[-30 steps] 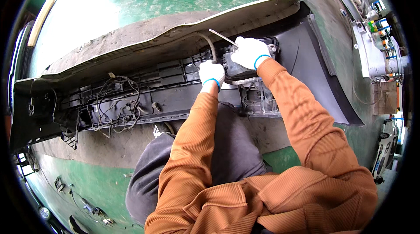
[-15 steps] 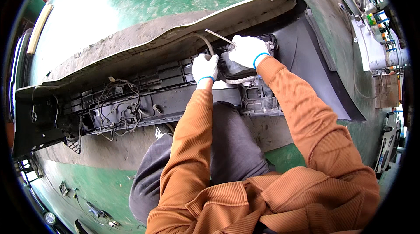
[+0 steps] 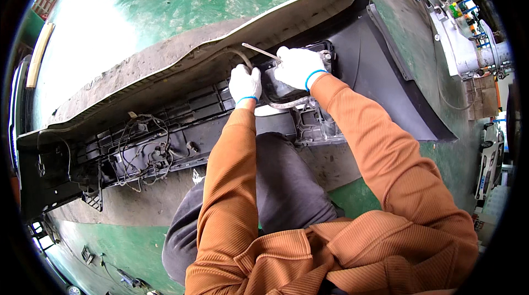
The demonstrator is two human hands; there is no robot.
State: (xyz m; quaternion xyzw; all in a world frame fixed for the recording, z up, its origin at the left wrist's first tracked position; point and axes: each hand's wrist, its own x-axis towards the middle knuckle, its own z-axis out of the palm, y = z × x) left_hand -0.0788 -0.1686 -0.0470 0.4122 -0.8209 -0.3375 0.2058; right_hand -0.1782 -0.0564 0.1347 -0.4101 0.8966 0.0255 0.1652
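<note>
A long car bumper [image 3: 380, 74] lies across the floor in front of me, its hollow inside facing up. My left hand [image 3: 244, 83], in a white glove, is closed around a grey-beige hose [image 3: 287, 104] that bends under the bumper's far lip and loops back below my right hand. My right hand [image 3: 299, 68], also gloved, grips a slim pale rod [image 3: 260, 51] pointing left toward the hose; its handle end is hidden in the palm. Beneath that hand sits a dark-framed lamp unit [image 3: 278, 88] set into the bumper.
Tangled wiring [image 3: 144, 146] lies in the bumper's left half. A grey mat [image 3: 165, 41] is under it on the green floor. A white metal post with a pipe [image 3: 460, 55] and a cardboard box [image 3: 480, 99] stand at the right. Corded tools [image 3: 128, 278] lie lower left.
The whole scene has shifted slightly left in view. Both hands keep their holds on hose and rod, and the rod still points left.
</note>
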